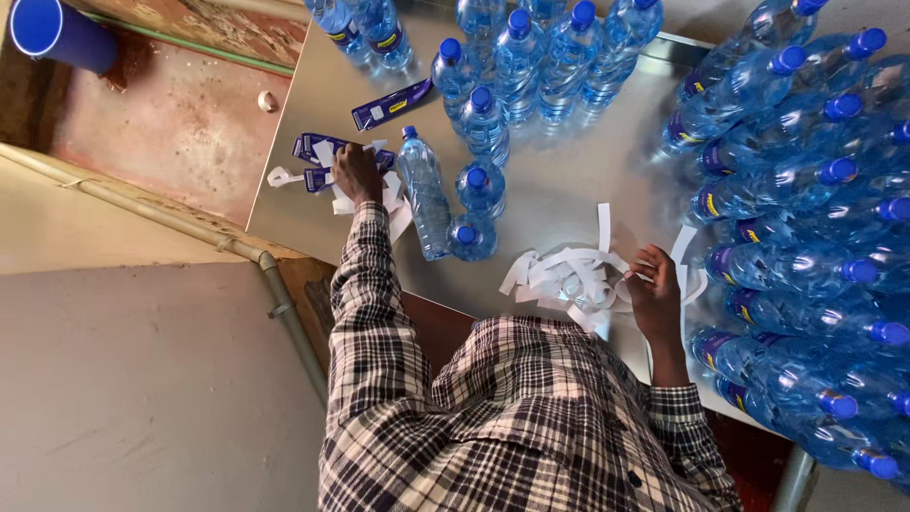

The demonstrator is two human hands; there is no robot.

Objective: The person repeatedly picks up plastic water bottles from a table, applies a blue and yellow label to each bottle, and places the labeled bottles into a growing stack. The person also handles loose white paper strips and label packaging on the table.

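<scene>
The left hand (357,173) rests fingers-down on a small heap of purple labels (322,152) and white paper strips near the left edge of the metal tabletop (569,180), though whether it pinches one I cannot tell. The right hand (654,289) pinches a strip at the tangled white strip pile (567,277) by the near edge, just beside the stacked water bottles (806,237) lying along the right edge.

Open tabletop (569,175) lying between standing bottles (517,57) and stacked bottles (806,237); paper strips (569,280) cluttering the near edge.
</scene>
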